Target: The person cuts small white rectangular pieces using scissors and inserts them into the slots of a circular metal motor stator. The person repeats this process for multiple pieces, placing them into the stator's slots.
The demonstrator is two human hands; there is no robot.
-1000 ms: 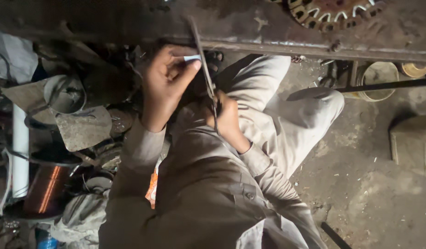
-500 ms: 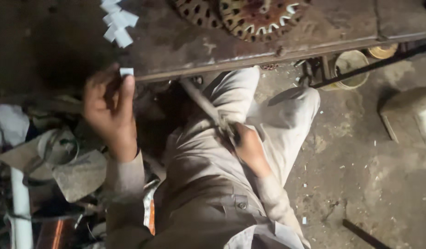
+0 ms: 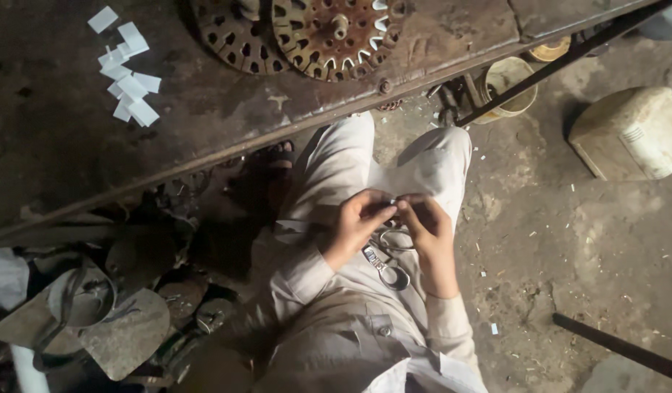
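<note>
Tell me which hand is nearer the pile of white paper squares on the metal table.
Left. The left hand lies in the lap, below and right of the white paper squares; the right hand sits farther right.

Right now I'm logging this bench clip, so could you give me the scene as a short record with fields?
left hand: at the lap, fingertips meeting the right hand
right hand: pinching something small and pale; what it is cannot be told
scissors: resting in the lap below both hands
paper pieces: white, piled on the dark workbench
slotted metal discs: rusty, on the workbench
bucket: on the floor
</note>
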